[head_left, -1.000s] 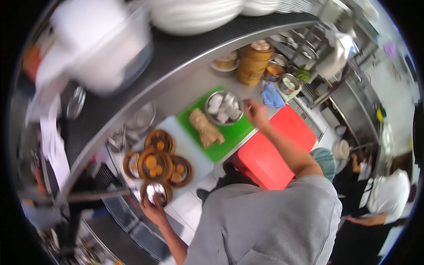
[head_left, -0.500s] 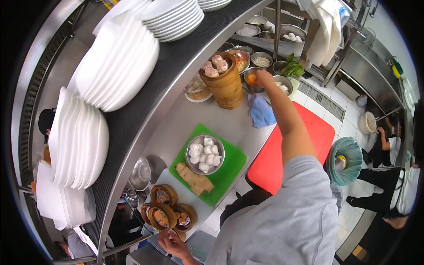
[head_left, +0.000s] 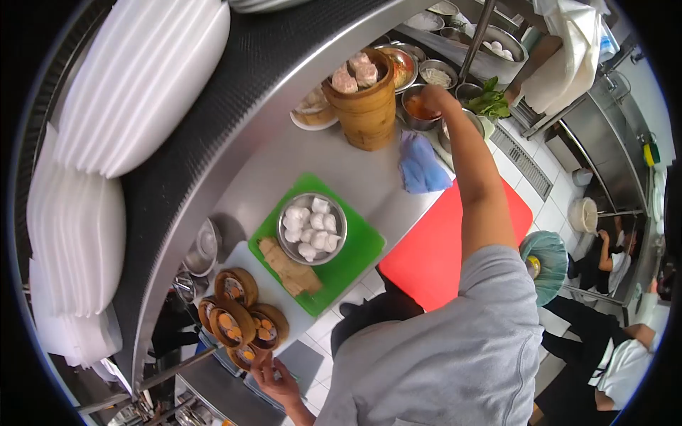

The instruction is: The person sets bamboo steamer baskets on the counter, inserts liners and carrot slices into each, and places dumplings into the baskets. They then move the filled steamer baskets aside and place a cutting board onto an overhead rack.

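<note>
- Bamboo steamers [head_left: 248, 326] cluster left of the green board [head_left: 359, 245]; orange pieces show in several; what's left undone I can't tell; they're round, no long axis, mouths facing up
- Left hand [head_left: 278, 385] by the lowest steamer; fingers part-spread, any grip unclear
- Right hand [head_left: 442, 101] at the steel bowl [head_left: 420, 126], beyond the board; fingertips hidden, opening and hold unclear

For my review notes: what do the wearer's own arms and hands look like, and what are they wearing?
Both the left hand and the right hand are ungloved. The right arm shows a short, plain grey sleeve with a bare forearm. Any rings are too small to tell.
</note>
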### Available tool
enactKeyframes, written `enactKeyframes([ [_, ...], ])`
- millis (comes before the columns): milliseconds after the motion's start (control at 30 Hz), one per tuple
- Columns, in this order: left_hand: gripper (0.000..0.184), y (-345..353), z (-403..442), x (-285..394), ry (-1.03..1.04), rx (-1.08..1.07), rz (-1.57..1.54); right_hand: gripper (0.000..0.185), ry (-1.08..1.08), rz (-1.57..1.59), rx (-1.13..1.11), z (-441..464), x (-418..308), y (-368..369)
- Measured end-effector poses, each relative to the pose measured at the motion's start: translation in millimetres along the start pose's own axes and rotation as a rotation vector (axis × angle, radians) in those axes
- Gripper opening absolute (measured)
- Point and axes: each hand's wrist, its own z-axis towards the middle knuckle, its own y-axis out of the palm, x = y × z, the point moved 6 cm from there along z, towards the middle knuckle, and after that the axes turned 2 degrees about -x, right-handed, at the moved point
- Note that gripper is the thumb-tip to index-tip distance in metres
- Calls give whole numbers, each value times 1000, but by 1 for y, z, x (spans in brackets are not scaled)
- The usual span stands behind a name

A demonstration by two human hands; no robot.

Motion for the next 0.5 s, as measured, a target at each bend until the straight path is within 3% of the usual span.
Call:
enactKeyframes([
  [133,23,-5,-7,-8,-97,-24,-23,21,-158,108,-17,-29,6,-20],
  [200,23,-5,-5,-7,-114,-48,-8,20,4,369,-14,-34,16,-20],
  [267,21,-8,-2,4,17,-36,-19,19,1,389,62,-38,16,-17],
  [333,21,-5,-6,-7,-96,-70,-80,24,12,593,112,-38,21,-16],
  [467,20,-8,-8,-11,-92,-49,-72,32,84,818,-4,-46,22,-12],
  [500,20,-9,-10,-10,-64,-41,-50,33,70,1098,-20,-54,17,-9],
])
